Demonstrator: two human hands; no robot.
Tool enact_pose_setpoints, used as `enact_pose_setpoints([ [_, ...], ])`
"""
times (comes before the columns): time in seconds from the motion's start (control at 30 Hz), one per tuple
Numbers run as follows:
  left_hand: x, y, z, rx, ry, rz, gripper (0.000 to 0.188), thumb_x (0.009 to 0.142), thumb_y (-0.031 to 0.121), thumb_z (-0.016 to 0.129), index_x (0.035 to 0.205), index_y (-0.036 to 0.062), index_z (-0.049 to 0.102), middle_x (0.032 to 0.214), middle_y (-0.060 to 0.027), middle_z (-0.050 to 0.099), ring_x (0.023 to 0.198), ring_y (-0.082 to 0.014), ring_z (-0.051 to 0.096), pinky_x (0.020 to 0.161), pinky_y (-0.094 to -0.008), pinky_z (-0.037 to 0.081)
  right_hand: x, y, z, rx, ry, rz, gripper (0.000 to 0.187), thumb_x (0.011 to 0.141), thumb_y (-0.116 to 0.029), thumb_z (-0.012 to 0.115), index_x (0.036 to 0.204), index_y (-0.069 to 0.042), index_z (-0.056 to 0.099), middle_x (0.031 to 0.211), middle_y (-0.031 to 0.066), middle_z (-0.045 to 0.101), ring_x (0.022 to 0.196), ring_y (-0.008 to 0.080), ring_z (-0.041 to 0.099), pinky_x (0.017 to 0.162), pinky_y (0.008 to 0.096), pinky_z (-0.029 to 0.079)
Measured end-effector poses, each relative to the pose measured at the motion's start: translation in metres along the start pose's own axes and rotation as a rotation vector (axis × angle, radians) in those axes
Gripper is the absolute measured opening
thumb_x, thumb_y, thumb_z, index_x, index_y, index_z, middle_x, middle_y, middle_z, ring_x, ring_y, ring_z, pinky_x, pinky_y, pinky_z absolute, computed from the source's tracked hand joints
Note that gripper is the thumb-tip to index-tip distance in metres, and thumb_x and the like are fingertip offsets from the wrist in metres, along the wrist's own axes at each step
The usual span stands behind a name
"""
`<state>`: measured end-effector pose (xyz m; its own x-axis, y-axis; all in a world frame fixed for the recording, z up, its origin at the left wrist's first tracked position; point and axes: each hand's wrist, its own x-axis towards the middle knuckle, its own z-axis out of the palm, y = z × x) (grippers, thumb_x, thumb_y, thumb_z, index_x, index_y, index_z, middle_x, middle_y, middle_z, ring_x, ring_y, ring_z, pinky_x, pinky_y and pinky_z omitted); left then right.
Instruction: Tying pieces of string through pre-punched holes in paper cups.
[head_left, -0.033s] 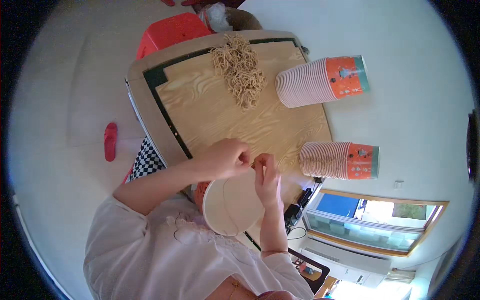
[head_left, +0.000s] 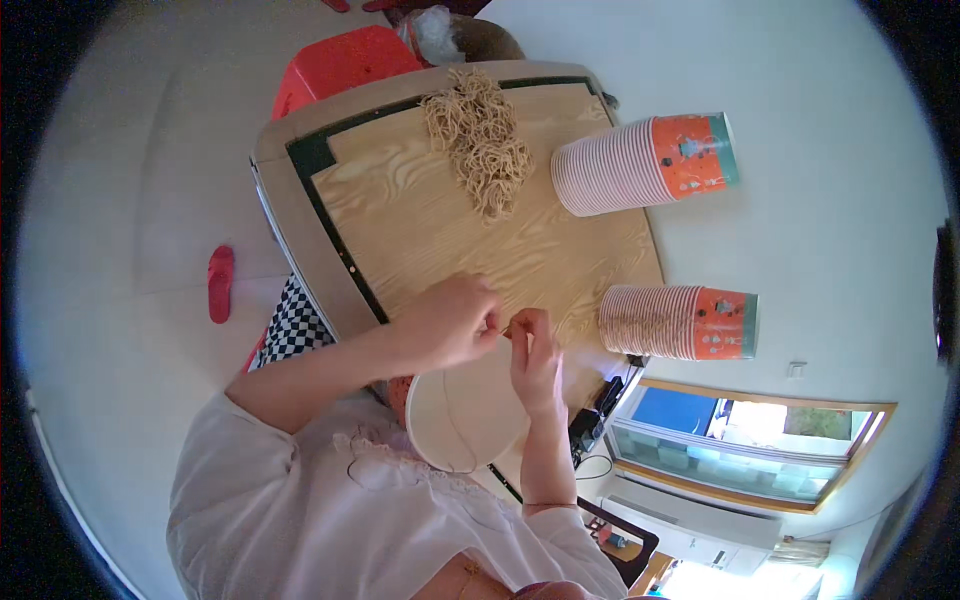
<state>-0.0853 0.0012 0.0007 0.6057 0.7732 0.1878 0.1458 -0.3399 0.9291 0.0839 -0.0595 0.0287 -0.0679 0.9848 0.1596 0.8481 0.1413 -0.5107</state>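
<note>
A paper bucket (head_left: 475, 400) with a white inside and an orange outer wall rests against my body, its mouth facing up. A thin tan cord (head_left: 452, 410) crosses the mouth from the near rim toward my hands. At the far rim, my left hand (head_left: 452, 318) is closed, its fingertips pinching the cord. My right hand (head_left: 535, 355) is beside it, thumb and finger pressed together on a small dark bit of cord at the rim. The hands nearly touch. My fingers mostly hide the cord's end. A loose pile of tan cords (head_left: 480, 145) lies on the far tabletop.
Two stacks of nested orange and white paper buckets, a far stack (head_left: 640, 165) and a nearer stack (head_left: 680, 322), lie along the wooden table's (head_left: 400, 220) right side. Beyond the far edge stands a red stool (head_left: 345, 65). Black devices (head_left: 595, 410) sit at right.
My left hand has shifted slightly at the rim, and the cord across the bucket's mouth hangs a little differently. My right hand has barely moved.
</note>
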Motion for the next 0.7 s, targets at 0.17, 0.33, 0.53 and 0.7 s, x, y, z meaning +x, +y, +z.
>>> enact_pose_setpoints([
  [0.17,-0.026,0.032,0.009,0.337,0.159,0.188,0.012,0.072,0.014,0.065,0.074,0.0076,0.054,0.087,-0.0101,0.052,0.083,-0.0298,0.053,0.070,-0.0422,0.045,0.003,-0.011,-0.002,-0.054,0.016,-0.002,0.012,0.084,0.003,0.054,0.093,-0.002,0.049,0.077,0.0139,0.058,0.070,0.0287,0.060,0.060,0.0352,0.048],
  [0.33,-0.035,0.041,-0.019,-0.241,-0.094,0.159,0.018,0.083,0.019,0.061,0.074,0.0059,0.053,0.071,-0.0082,0.057,0.064,-0.0207,0.058,0.055,-0.0330,0.046,-0.002,-0.004,0.001,0.015,0.041,0.032,0.013,0.084,0.004,0.054,0.094,-0.002,0.048,0.076,0.0144,0.057,0.070,0.0277,0.060,0.059,0.0341,0.048],
  [0.53,-0.013,0.036,-0.009,-0.901,-0.248,-0.251,0.048,0.094,0.041,0.044,0.060,0.0087,0.055,0.048,-0.0019,0.051,0.048,-0.0082,0.053,0.049,-0.0228,0.039,-0.005,-0.007,0.001,-0.008,0.074,-0.022,0.013,0.084,0.005,0.052,0.095,-0.002,0.048,0.077,0.0168,0.057,0.070,0.0339,0.060,0.058,0.0373,0.048],
  [0.7,-0.004,0.037,0.007,-0.937,-0.200,-0.341,0.048,0.094,0.041,0.043,0.061,0.0077,0.054,0.047,-0.0023,0.049,0.049,-0.0126,0.054,0.051,-0.0258,0.040,-0.012,-0.003,0.000,0.029,0.068,0.001,0.015,0.083,0.004,0.052,0.096,-0.002,0.049,0.080,0.0181,0.058,0.069,0.0359,0.059,0.058,0.0386,0.047],
])
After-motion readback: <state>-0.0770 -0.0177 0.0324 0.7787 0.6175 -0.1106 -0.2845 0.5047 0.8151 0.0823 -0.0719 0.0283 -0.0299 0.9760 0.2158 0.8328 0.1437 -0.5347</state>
